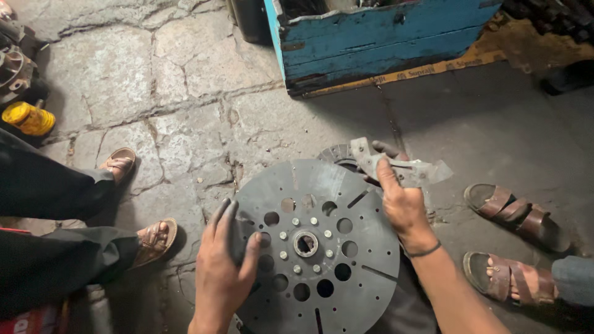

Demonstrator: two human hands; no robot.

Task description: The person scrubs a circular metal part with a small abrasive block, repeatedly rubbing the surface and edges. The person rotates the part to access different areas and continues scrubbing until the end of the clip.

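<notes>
A: Entry, head view. Where does the metal disc (318, 247) sit?

B: It lies flat on the stone floor (185, 93), at 6 o'clock in the frame. It is round and grey, with a splined hub hole at centre, a ring of small bolts around the hub, a ring of larger round holes farther out, and short radial slots near the rim.

A: State of the left hand (226, 266)?

B: The fingers are spread and laid flat on the disc's rim at about 9 o'clock of the disc. The palm presses down; nothing is pinched.

A: And the right hand (402, 207)?

B: It is raised over the disc's 2 o'clock edge, fingers closed round a bent, flat metal piece (402, 168), grey and irregular in shape. A dark band circles the wrist.

A: Anything under that piece?

B: A second, ribbed round part (337, 154) shows partly behind the disc at 12 o'clock of it. Whether they touch cannot be told.

A: Surroundings?

B: A blue wooden crate (377, 37), paint worn, stands at 12 o'clock in the frame. A yellow can (28, 119) lies at 9 o'clock. Another person's sandalled feet (139, 204) and dark trouser legs are at 8 o'clock, just beside the disc. A pair of brown sandals (513, 241) is at 4 o'clock, the nearer one worn, the farther one apparently empty.
</notes>
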